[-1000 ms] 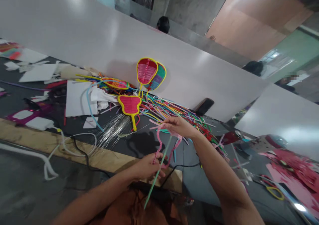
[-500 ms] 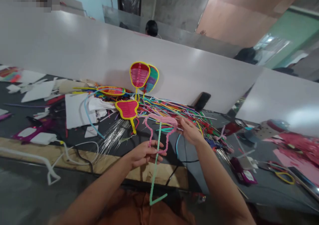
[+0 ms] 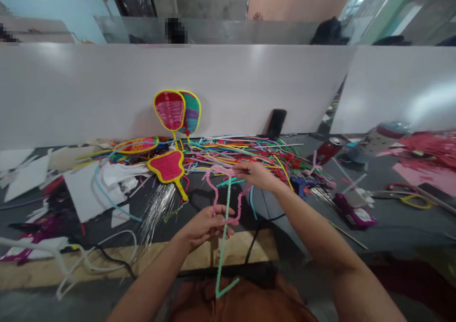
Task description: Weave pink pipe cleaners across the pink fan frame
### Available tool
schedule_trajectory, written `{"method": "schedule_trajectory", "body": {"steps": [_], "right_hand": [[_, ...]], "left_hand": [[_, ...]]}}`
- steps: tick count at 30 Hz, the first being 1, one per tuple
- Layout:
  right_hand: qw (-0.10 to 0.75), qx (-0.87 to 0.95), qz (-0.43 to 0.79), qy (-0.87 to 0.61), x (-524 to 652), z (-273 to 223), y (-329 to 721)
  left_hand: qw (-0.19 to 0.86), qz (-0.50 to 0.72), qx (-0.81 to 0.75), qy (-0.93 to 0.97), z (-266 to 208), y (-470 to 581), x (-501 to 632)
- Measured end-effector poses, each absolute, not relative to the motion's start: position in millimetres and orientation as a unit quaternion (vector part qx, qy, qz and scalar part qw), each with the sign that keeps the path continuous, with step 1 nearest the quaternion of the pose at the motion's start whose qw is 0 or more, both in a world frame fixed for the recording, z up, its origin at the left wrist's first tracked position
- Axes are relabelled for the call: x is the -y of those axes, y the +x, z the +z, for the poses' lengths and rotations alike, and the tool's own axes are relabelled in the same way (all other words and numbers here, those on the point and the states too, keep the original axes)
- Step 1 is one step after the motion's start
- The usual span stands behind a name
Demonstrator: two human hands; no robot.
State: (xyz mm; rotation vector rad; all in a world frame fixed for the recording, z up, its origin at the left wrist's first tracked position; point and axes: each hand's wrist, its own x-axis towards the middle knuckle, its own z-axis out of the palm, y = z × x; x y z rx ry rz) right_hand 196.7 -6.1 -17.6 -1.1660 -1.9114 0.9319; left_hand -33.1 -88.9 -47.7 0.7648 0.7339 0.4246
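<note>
A pink pipe-cleaner frame [image 3: 215,194], bent into a fan-like outline, hangs between my two hands. Across its middle runs a pale green pipe cleaner [image 3: 222,253], whose lower end folds into a hook close to my body. My left hand [image 3: 205,227] grips the bottom of the frame, the green strand passing by its fingers. At the frame's top edge, the fingers of my right hand [image 3: 257,174] are pinched near the green strand's upper end. Just left of the frame lies a finished-looking red fan with a yellow rim [image 3: 167,166].
Behind my hands spreads a heap of coloured pipe cleaners [image 3: 228,146]. Two fans [image 3: 170,110] and a phone [image 3: 276,123] lean on the white partition [image 3: 235,84]. To the right are a soda can [image 3: 328,150] and scissors [image 3: 409,198]; silver strands [image 3: 156,210] lie left.
My right hand has moved left along the frame's top edge, from its right corner towards the green strand. My left hand keeps its hold. The camera view has turned and levelled.
</note>
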Motion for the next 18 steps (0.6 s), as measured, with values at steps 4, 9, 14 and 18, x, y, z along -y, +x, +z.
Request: {"method": "schedule_trajectory", "body": {"steps": [4, 9, 14, 18], "right_hand": [[0.510, 0.573, 0.434, -0.472, 11, -26, 206], [0.504, 0.371, 0.651, -0.429, 36, -41, 193], [0.526, 0.311, 0.689, -0.389, 43, -55, 169], [0.570, 0.247, 0.677, -0.395, 38, -63, 167]], "left_hand": [[0.836, 0.245, -0.358, 0.335, -46, -34, 79], [0.835, 0.278, -0.347, 0.323, -43, -31, 59], [0.840, 0.233, -0.353, 0.340, -47, -14, 49], [0.835, 0.219, -0.367, 0.347, -53, -3, 49]]}}
